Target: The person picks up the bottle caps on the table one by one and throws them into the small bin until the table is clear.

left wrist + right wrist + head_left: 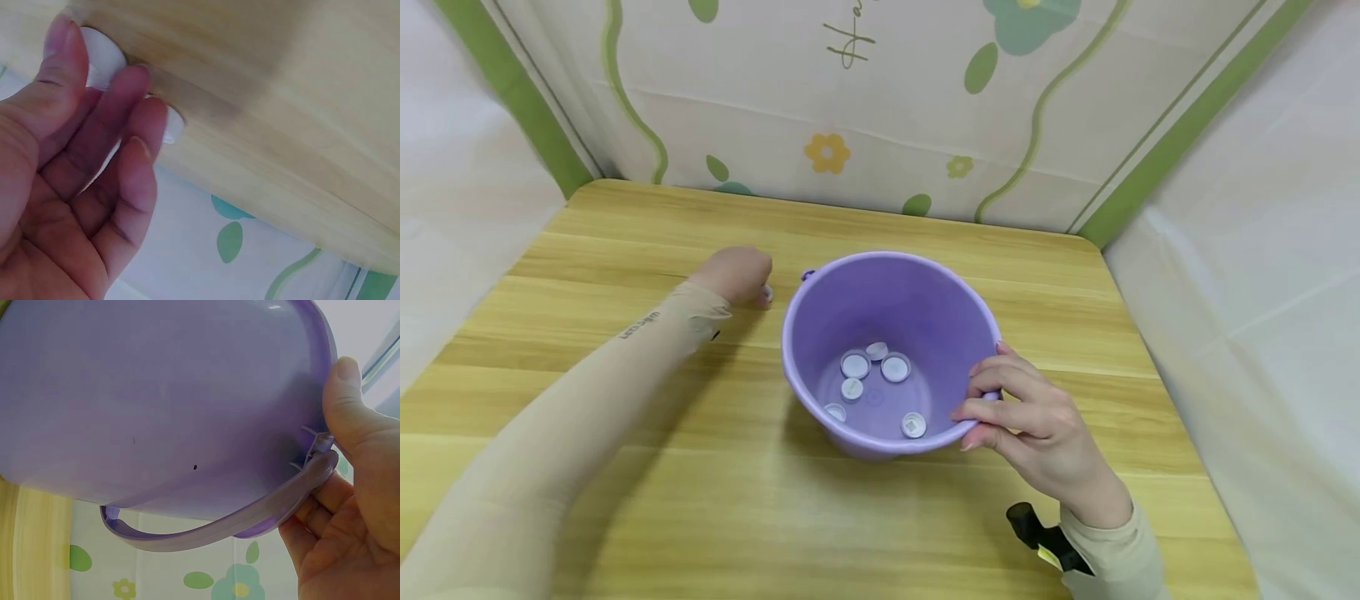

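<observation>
A purple plastic bucket [865, 287] stands in the middle of a wooden table [715, 500], with several white bottle caps [895, 367] on its bottom. My right hand [981, 408] grips the near right rim, thumb inside and fingers outside. From the right wrist view, that hand [340, 444] clasps the bucket wall [162, 400] where the handle [206, 534] joins it. My left hand [760, 287] reaches left of the bucket and pinches a white cap [766, 292] against the table. Close up, a cap [107, 51] sits between thumb and forefinger, with a second cap [174, 124] under another fingertip.
Patterned cloth walls [880, 108] close in the table at the back and both sides. A black strap [1037, 533] sits at my right wrist. Bare wood lies in front of the bucket and to its right.
</observation>
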Action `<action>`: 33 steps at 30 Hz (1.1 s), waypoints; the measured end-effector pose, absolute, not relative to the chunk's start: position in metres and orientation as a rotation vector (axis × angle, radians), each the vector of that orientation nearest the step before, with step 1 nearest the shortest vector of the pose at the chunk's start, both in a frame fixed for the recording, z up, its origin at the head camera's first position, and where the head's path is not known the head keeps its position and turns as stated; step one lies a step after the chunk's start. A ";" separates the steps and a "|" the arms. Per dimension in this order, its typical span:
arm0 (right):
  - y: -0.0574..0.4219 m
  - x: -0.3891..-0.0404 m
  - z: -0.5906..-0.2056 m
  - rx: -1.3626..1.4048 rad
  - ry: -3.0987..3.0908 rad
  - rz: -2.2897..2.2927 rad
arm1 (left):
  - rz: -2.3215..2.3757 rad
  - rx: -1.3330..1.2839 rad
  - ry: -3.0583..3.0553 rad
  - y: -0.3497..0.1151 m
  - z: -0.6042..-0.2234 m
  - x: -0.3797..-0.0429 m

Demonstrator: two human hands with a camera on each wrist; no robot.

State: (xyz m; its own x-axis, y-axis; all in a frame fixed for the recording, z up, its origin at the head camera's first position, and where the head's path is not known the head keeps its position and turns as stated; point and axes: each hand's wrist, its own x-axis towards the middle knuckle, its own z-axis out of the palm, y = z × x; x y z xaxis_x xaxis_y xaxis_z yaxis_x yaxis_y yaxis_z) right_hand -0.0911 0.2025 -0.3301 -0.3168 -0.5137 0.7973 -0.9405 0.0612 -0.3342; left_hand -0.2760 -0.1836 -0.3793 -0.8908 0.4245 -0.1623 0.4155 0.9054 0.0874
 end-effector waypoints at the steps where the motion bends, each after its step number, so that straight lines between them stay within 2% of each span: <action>1: 0.202 -0.091 -0.330 1.447 -1.869 1.184 | 0.072 0.643 2.890 -0.183 -0.378 -0.275; 33: 0.202 -0.091 -0.328 1.433 -1.855 1.196 | -0.003 0.621 2.908 -0.174 -0.373 -0.268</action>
State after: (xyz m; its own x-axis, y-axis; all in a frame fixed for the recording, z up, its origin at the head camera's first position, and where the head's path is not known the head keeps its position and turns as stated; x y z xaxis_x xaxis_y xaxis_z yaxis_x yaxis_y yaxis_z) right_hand -0.0906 0.2025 -0.3284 -0.3172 -0.4974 0.8075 -0.9408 0.0579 -0.3339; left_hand -0.2680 -0.1742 -0.3731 -0.8993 0.4054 -0.1640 0.4057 0.9134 0.0331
